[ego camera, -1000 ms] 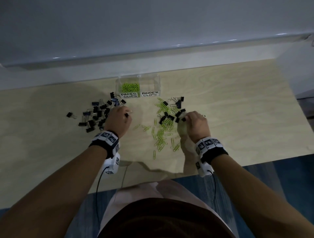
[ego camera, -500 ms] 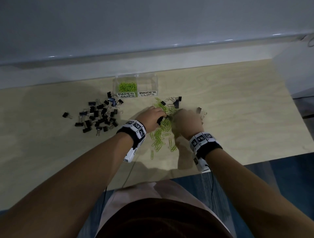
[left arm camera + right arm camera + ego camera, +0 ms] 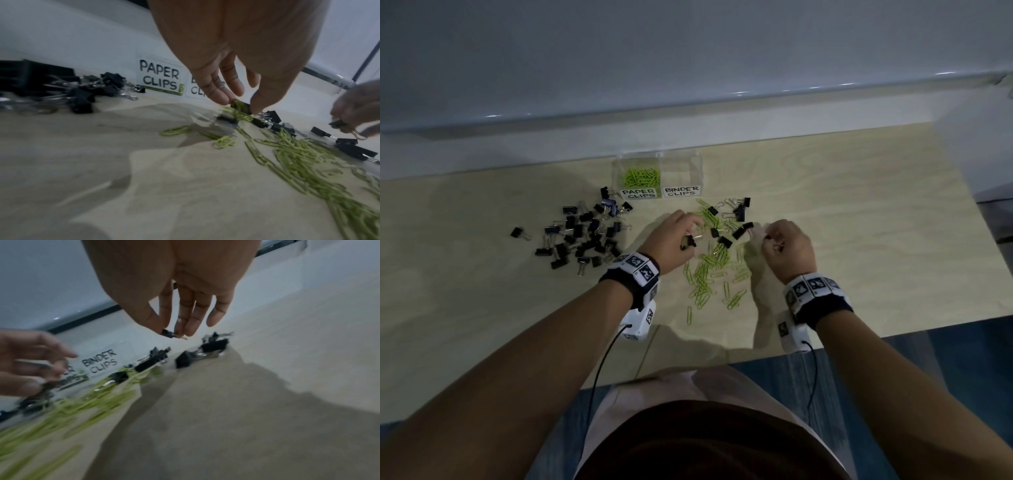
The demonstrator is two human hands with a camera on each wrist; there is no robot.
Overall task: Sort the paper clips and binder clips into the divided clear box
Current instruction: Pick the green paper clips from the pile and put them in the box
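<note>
Two hands: both mine, low over the green paper clips (image 3: 717,265) on the table (image 3: 859,222).
Left hand (image 3: 671,245): thumb and fingers pinch a black binder clip (image 3: 240,106).
Right hand (image 3: 789,251): fingertips pinch another binder clip (image 3: 169,333).
Clear box (image 3: 658,176): far edge; paper-clip side holds green clips.
Binder clip pile (image 3: 582,236): left of my hands.

Lime-green paper clips (image 3: 709,274), black binder clips (image 3: 582,236) (silver wire handles), pale wood-grain table (image 3: 859,222), clear box (image 3: 697,171) with black-lettered white labels (image 3: 639,194).
</note>
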